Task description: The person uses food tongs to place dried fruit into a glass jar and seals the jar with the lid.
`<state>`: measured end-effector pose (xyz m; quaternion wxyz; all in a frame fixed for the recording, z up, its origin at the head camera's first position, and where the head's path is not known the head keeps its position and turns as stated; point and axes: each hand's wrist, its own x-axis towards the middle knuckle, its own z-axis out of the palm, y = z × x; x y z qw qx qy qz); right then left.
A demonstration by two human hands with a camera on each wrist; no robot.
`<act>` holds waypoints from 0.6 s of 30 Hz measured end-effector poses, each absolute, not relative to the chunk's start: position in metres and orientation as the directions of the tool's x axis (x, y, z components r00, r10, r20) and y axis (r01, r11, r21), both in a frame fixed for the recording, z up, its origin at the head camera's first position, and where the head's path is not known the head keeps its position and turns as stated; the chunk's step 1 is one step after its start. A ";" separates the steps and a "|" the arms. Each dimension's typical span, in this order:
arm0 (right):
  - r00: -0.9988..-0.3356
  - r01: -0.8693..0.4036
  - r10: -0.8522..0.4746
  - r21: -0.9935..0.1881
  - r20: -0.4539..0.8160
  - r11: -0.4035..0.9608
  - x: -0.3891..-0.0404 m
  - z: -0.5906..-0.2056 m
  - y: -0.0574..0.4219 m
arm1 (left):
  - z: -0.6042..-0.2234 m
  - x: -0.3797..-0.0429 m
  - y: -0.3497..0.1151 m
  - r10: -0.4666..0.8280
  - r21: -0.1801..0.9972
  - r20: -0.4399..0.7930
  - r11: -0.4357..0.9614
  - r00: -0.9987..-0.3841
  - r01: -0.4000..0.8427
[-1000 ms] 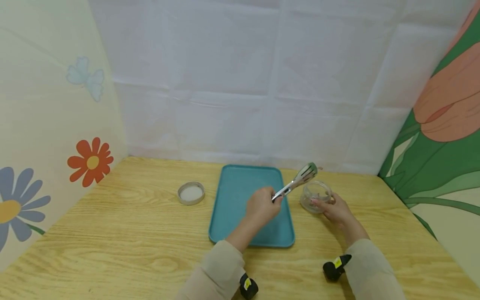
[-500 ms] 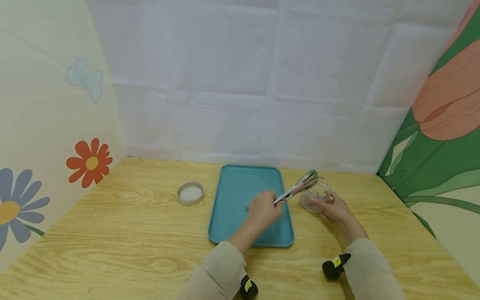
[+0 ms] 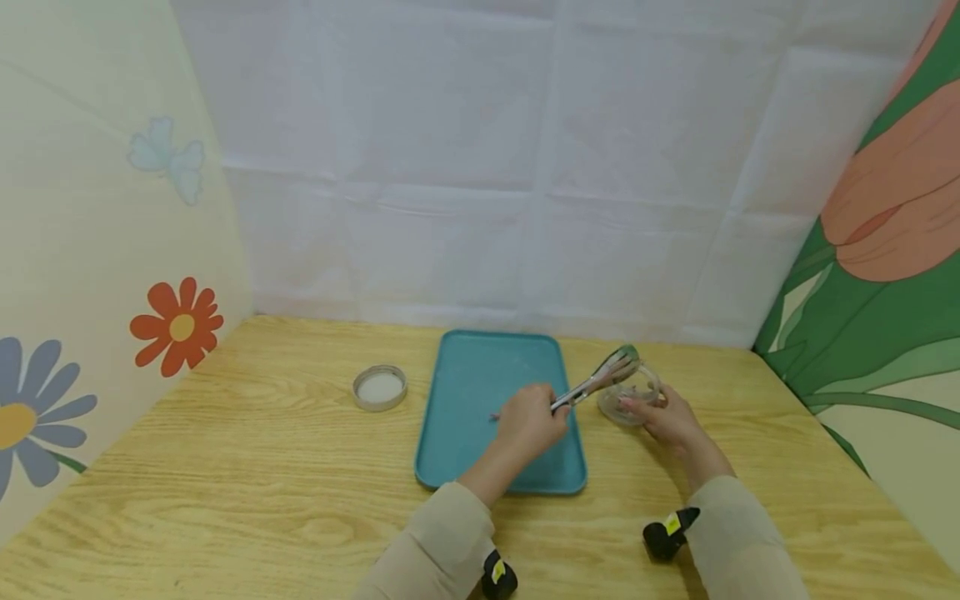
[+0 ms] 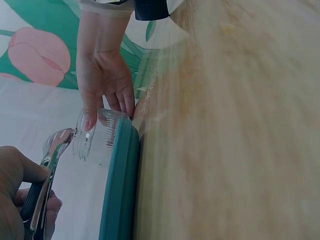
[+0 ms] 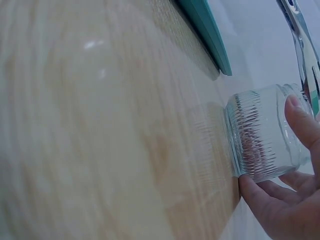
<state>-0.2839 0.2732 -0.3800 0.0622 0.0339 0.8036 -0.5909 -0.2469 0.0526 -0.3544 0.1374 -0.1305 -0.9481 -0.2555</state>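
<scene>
My left hand (image 3: 531,423) grips metal serving tongs (image 3: 588,387) by the handle, above the teal tray. The tongs' slotted head tilts up to the right and lies at the mouth of a clear glass jar (image 3: 612,410). Fingers and thumb of my right hand (image 3: 677,423) hold this jar from its right side, upright on the table. In the right wrist view, small reddish-brown pieces show blurred through the jar's (image 5: 257,135) ribbed glass. Whether the tongs hold a piece is too small to tell.
The teal tray (image 3: 480,375) lies mid-table, with a small pinkish piece (image 3: 494,417) on it, partly behind my left hand. Left of the tray lies a round, silvery-rimmed lid (image 3: 380,390). A white cloth (image 3: 450,167) hangs along the table's back edge.
The tongs' head has come down from above the jar to its mouth, as my left hand shifted slightly right. The pinkish piece on the tray has come into sight. My right hand stays put.
</scene>
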 end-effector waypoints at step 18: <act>-0.992 0.116 -0.013 -0.942 -0.127 0.314 -0.283 -0.382 0.274 | -0.355 -0.246 0.057 0.148 0.462 0.319 0.838 -0.936 0.290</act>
